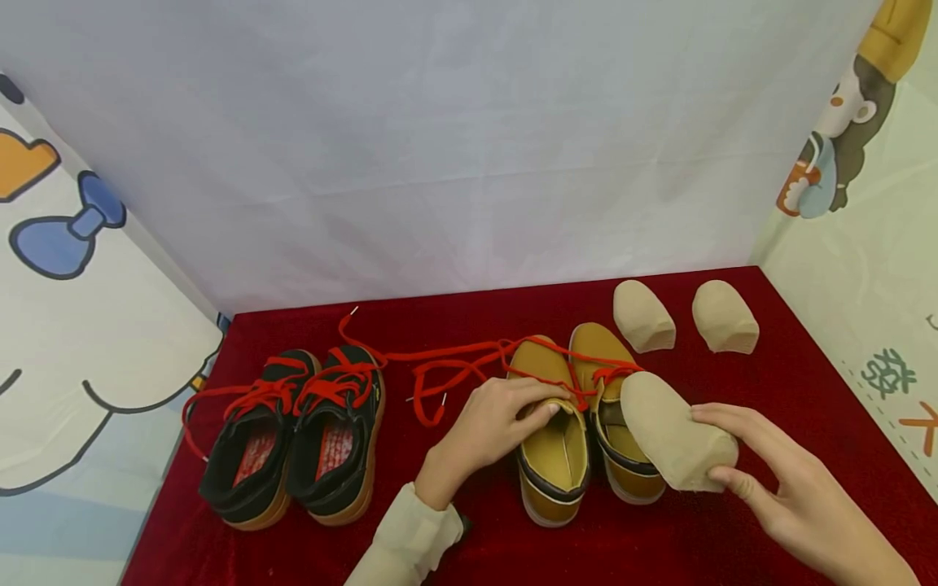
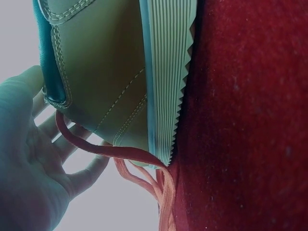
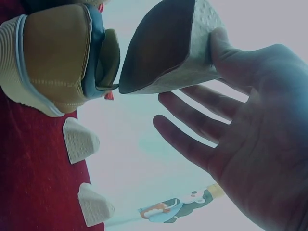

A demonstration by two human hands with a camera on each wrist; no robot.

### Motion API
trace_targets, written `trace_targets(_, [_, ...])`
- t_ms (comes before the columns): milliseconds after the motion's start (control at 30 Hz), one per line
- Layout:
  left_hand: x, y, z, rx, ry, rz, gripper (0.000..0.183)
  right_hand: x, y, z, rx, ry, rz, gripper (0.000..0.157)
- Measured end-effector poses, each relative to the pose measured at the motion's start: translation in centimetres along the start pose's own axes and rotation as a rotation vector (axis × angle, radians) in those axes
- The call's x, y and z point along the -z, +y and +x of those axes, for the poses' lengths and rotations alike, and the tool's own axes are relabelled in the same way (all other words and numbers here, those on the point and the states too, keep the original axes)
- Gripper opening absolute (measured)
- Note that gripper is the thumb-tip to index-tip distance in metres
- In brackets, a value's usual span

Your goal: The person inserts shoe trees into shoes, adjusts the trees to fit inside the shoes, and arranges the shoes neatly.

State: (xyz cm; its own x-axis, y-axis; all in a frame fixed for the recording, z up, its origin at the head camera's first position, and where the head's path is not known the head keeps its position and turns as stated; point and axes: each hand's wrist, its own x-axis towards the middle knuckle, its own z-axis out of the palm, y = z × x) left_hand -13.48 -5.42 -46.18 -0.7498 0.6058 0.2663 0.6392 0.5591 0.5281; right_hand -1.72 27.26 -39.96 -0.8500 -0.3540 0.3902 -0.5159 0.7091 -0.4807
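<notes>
My left hand [image 1: 487, 419] pinches the tongue of the left tan shoe [image 1: 551, 503], with the thumb at its opening and the fingers over the front. In the left wrist view, a red lace [image 2: 115, 151] hangs past the shoe's side [image 2: 101, 82] near the fingers. My right hand [image 1: 784, 480] grips a beige moulded shoe insert [image 1: 667, 427] by its blunt end, between thumb and fingers. The insert is tilted above the right tan shoe [image 1: 636, 480], hiding part of it. Its hollow underside shows in the right wrist view.
Two more beige inserts [image 1: 645, 317] lie at the back right of the red cloth [image 1: 469, 545]. A pair of black shoes [image 1: 333, 456] with red laces stands at the left. Loose red laces [image 1: 454, 362] run across to the tan pair. A white backdrop [image 1: 469, 163] rises behind.
</notes>
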Motion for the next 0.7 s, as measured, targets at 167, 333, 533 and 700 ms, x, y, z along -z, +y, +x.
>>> trace_targets(167, [-0.1, -0.1, 0.0, -0.002, 0.006, -0.008, 0.027, -0.3, -0.4, 0.1, -0.004, -0.007, 0.003, 0.088])
trace_targets(333, [-0.1, -0.2, 0.0, -0.011, 0.015, -0.010, 0.026, -0.5, -0.8, 0.3, 0.012, -0.020, 0.017, 0.085])
trace_targets(533, [-0.2, -0.2, 0.0, -0.007, 0.017, -0.015, 0.026, -0.7, -1.3, 0.4, 0.018, -0.028, 0.022, 0.086])
trace_targets(700, [-0.3, -0.3, 0.0, -0.009, 0.019, -0.016, 0.026, -0.8, -1.7, 0.4, 0.030, -0.030, 0.024, 0.088])
